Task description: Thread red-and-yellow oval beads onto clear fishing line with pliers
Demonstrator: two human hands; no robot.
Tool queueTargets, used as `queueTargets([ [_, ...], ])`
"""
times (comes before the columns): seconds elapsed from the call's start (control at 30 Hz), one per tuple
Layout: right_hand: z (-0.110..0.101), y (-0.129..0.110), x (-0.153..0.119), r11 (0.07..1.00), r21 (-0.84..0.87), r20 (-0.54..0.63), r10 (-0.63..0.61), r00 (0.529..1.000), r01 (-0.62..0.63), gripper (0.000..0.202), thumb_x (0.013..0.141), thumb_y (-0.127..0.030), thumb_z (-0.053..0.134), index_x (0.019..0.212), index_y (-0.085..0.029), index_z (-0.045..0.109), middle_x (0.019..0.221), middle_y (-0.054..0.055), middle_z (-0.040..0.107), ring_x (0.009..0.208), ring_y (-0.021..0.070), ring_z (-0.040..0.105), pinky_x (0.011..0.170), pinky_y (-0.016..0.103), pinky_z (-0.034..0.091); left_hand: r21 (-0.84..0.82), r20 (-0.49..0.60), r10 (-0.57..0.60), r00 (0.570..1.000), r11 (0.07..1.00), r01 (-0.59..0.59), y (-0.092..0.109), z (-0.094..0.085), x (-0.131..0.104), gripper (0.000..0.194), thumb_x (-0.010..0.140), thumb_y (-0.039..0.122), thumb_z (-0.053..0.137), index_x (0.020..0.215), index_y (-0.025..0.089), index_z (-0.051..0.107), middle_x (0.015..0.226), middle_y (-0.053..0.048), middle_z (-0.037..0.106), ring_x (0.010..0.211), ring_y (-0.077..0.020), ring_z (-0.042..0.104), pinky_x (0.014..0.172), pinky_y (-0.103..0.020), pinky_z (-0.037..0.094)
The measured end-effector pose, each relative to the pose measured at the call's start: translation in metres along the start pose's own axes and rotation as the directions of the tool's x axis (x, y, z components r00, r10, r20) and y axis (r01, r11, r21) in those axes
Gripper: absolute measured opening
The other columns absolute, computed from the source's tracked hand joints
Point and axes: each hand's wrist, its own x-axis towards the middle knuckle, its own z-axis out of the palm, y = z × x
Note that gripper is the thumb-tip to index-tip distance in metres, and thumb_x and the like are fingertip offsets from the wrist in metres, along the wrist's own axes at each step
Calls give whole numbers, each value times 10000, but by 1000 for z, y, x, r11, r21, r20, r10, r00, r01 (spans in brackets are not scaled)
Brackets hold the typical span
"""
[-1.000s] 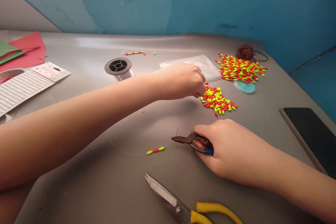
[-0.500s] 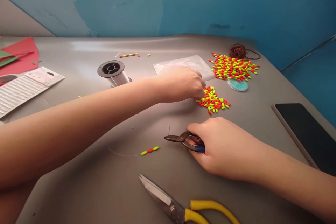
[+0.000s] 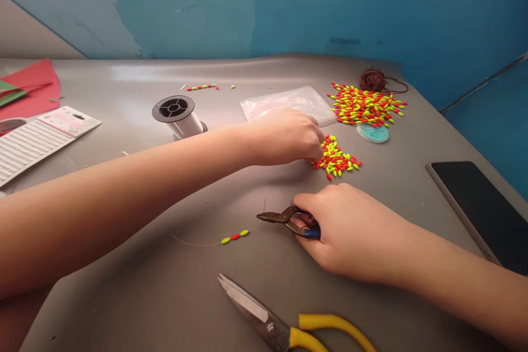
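My right hand (image 3: 350,231) is closed round a pair of pliers (image 3: 284,216). The jaws grip a thin needle (image 3: 264,207) that stands nearly upright. To the left of the jaws, three beads (image 3: 235,236), two yellow-green and one red, sit on a clear thread (image 3: 193,243) lying on the table. My left hand (image 3: 291,137) reaches to the left edge of a small pile of red and yellow-green beads (image 3: 336,160). Its fingers are bent downward, and their tips are hidden behind the hand, so any bead between them cannot be seen.
Yellow-handled scissors (image 3: 264,313) lie in front. A thread spool (image 3: 181,115) and plastic bag (image 3: 289,102) stand behind my left arm. A larger bead pile (image 3: 367,104), brown cord (image 3: 373,80), teal disc (image 3: 373,132) and phone (image 3: 478,209) are rightward. A sticker sheet (image 3: 45,140) lies left.
My left hand has dipped slightly toward me at the edge of the small bead pile. My right hand and the pliers have stayed practically still.
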Motion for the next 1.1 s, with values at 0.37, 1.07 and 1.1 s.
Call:
queueTargets([
  [0.37, 1, 1, -3, 1000, 0, 14, 3, 1000, -3, 216, 870, -314, 607, 679, -243, 538, 617, 3, 628, 503, 159, 404, 507, 332, 192, -4, 18, 34, 999, 999, -34, 4, -4, -2, 309, 903, 36, 618, 881, 262, 828, 858, -43, 759, 850, -232, 654, 575, -380, 262],
  [1.07, -2, 0, -2, 1000, 17, 39, 5, 999, -6, 232, 862, -300, 616, 661, -240, 517, 598, -4, 622, 494, 155, 437, 504, 320, 211, -681, -179, -542, 821, 671, 295, 19, -6, -29, 117, 941, 163, 645, 877, 171, 742, 764, -20, 680, 684, -131, 544, 648, -294, 396],
  [1.1, -3, 0, -2, 1000, 15, 43, 7, 999, -8, 237, 867, -304, 611, 660, -240, 512, 599, -3, 620, 497, 157, 442, 506, 320, 212, -792, -101, -668, 737, 502, 347, 24, -13, -37, 115, 950, 210, 662, 872, 170, 736, 740, -17, 639, 665, -125, 515, 604, -284, 372],
])
